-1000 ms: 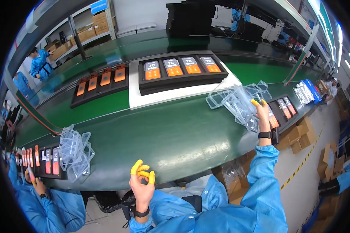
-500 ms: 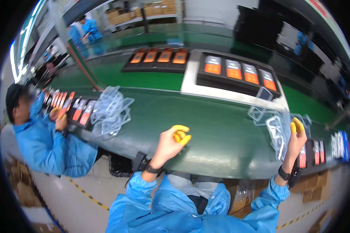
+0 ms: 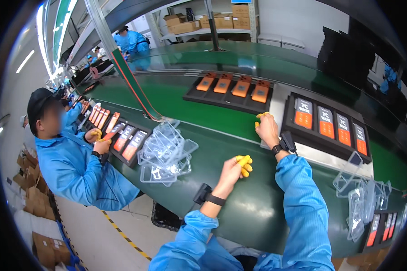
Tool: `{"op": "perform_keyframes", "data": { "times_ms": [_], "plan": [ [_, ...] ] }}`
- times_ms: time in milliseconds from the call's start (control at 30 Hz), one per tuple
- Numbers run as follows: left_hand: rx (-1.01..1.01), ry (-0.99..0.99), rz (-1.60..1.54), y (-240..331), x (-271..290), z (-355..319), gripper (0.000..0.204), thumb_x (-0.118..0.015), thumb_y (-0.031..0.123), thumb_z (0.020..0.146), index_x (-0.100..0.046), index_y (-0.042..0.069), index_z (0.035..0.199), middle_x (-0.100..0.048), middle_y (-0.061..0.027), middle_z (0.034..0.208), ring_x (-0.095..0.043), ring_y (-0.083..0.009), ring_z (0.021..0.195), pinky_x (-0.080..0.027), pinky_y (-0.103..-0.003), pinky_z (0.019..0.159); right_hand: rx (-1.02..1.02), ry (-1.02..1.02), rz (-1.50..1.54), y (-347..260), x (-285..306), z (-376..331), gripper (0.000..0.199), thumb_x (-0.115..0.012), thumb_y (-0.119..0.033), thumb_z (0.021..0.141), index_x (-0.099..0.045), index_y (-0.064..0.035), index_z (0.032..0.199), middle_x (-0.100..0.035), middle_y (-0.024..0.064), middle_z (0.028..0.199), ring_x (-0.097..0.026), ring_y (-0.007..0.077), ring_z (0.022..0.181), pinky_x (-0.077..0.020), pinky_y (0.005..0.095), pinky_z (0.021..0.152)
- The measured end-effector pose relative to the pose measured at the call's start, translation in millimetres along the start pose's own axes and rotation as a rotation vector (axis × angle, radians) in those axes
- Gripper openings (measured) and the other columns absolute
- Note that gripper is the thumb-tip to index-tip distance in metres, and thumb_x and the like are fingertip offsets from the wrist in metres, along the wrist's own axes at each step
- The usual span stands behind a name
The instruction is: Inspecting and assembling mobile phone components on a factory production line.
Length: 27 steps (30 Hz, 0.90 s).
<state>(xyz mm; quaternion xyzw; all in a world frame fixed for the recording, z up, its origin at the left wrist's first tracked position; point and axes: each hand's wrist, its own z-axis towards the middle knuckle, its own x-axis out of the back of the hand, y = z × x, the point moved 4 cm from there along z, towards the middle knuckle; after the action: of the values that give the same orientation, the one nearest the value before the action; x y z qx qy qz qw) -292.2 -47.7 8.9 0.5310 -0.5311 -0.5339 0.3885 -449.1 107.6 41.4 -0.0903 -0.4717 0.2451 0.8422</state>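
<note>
My left hand (image 3: 234,173), with yellow covers on its fingertips, is over the green work surface (image 3: 253,212). Its fingers are curled in, and nothing shows in them. Farther forward, my right hand (image 3: 267,129) reaches toward a black tray (image 3: 199,95) of orange flat packs (image 3: 241,89). Its yellow-tipped fingers are slightly bent and apart, short of the tray's near right corner, with nothing visible between them. Right of this hand, a second black tray (image 3: 298,129) bears several grey-and-orange flat packs (image 3: 326,122).
Clear plastic frames lie in a heap (image 3: 167,151) at left and another pile (image 3: 364,198) at right. A co-worker (image 3: 72,153) in blue handles an orange pack beside more trays. A metal post (image 3: 131,79) rises by the left heap. Cartons (image 3: 185,28) sit on a back shelf.
My view has swung left. My right hand has moved from beside the right pile of clear frames to near the orange packs' tray. My left hand's fingers look more closed.
</note>
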Motion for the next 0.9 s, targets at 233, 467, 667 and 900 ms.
{"op": "perform_keyframes", "data": {
  "times_ms": [233, 467, 667, 900],
  "plan": [
    [0.108, 0.158, -0.463, -3, 40, 56, 0.028, -0.051, 0.028, 0.102, -0.061, 0.006, 0.114, -0.068, -0.0046, 0.087, -0.060, -0.0110, 0.068, -0.047, -0.024, 0.062, 0.078, -0.210, -0.312, 22, -51, 72, 0.025, -0.074, -0.010, 0.066, -0.070, -0.0033, 0.089, -0.064, 0.0159, 0.099, -0.060, 0.0324, 0.100, -0.0509, 0.0419, 0.085],
    [0.032, 0.250, -0.483, 11, 67, 124, 0.027, -0.040, 0.023, 0.104, -0.057, 0.006, 0.114, -0.069, -0.0085, 0.098, -0.064, -0.0178, 0.083, -0.051, -0.028, 0.072, 0.329, -0.232, -0.220, -8, -41, 83, 0.021, -0.075, -0.011, 0.056, -0.071, -0.0016, 0.075, -0.066, 0.0166, 0.088, -0.063, 0.0329, 0.093, -0.0499, 0.0419, 0.085],
    [0.009, 0.389, -0.561, 9, 92, 149, 0.039, -0.032, 0.025, 0.104, -0.041, 0.009, 0.138, -0.054, -0.0146, 0.126, -0.060, -0.0279, 0.109, -0.049, -0.044, 0.095, 0.440, -0.193, -0.098, -69, -34, 53, 0.024, -0.078, -0.012, 0.052, -0.071, 0.0021, 0.071, -0.064, 0.0184, 0.088, -0.062, 0.0338, 0.091, -0.0507, 0.0408, 0.085],
    [0.024, 0.469, -0.682, 11, 98, 137, 0.046, -0.039, 0.040, 0.103, -0.040, 0.009, 0.138, -0.050, -0.0147, 0.131, -0.052, -0.0298, 0.121, -0.042, -0.046, 0.104, 0.412, -0.133, -0.055, -106, 2, -9, 0.021, -0.075, -0.009, 0.054, -0.070, 0.0030, 0.070, -0.060, 0.0173, 0.087, -0.055, 0.0317, 0.090, -0.0454, 0.0397, 0.080]
  ]
}}
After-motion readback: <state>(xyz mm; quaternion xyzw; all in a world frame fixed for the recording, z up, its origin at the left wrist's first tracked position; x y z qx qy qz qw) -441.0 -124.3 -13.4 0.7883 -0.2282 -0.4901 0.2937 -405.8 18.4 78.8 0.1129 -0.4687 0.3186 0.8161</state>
